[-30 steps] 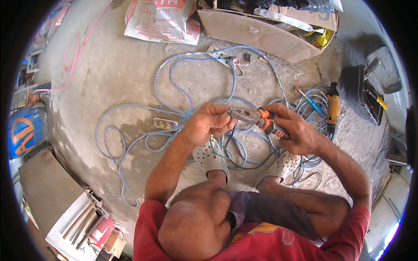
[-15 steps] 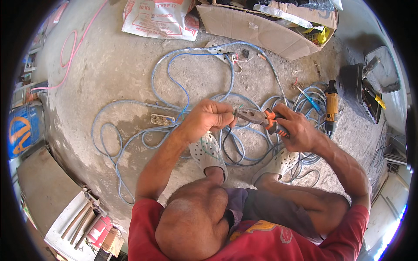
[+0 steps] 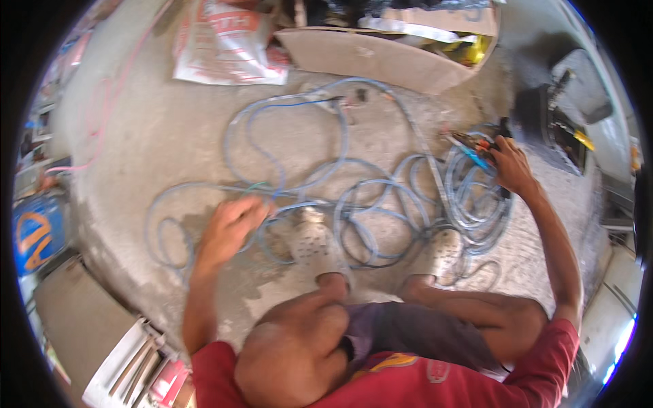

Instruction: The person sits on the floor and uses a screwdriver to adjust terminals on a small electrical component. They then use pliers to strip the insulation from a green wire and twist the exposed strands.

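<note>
My left hand (image 3: 238, 221), smeared by motion, is left of my left shoe with its fingers drawn together. A thin green wire (image 3: 256, 185) shows at its fingertips. Over at the right, my right hand (image 3: 511, 166) is closed around the pliers (image 3: 481, 145), whose orange-and-black handles show at the fingers. The pliers are low over the coiled blue-grey cable (image 3: 469, 214), beside a turquoise-handled tool (image 3: 469, 151). Black parts of another tool (image 3: 504, 126) show just behind my right hand, which hides most of it.
Loose loops of cable (image 3: 343, 160) spread over the concrete floor around my light clogs (image 3: 435, 255). A cardboard box (image 3: 381, 62) and a printed sack (image 3: 228, 51) stand at the far side. At the right is a black tool case (image 3: 537, 122); a blue container (image 3: 41, 231) stands left.
My hands have moved apart. The right hand has carried the pliers away from the wire to the right, over the coil; the left has moved left and nearer to me.
</note>
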`<action>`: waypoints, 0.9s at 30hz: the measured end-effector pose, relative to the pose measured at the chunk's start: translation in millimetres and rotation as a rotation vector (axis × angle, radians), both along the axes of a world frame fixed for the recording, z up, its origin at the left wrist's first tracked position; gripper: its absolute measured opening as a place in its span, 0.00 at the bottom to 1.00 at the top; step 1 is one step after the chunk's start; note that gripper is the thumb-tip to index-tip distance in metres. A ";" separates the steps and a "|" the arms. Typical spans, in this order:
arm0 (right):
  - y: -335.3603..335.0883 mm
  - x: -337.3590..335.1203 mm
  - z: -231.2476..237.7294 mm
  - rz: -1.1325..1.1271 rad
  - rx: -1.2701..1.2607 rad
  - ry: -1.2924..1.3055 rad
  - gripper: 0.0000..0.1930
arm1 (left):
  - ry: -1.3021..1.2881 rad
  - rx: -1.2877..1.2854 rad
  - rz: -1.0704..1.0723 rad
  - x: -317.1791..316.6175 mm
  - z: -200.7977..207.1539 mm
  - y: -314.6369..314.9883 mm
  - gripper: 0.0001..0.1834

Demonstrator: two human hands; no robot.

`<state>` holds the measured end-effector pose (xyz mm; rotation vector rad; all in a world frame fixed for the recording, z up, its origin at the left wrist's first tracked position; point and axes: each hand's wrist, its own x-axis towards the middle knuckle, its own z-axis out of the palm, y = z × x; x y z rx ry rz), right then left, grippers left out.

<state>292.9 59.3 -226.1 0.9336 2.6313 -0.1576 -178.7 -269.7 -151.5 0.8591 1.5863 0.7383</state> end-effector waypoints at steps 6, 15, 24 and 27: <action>-45.3 -33.1 -50.1 -0.015 -0.215 -0.001 0.20 | -0.628 0.486 0.461 20.6 -15.2 46.4 0.15; -112.7 -232.2 57.4 0.178 -0.920 0.878 0.15 | -0.571 0.742 0.280 43.0 -23.4 83.2 0.08; -177.7 -307.6 65.5 -0.272 -2.043 1.106 0.16 | -0.533 0.889 0.139 6.7 -17.6 77.0 0.09; -177.8 -307.3 51.9 -0.263 -2.334 0.915 0.16 | -0.784 0.804 -0.026 1.4 -25.7 73.3 0.07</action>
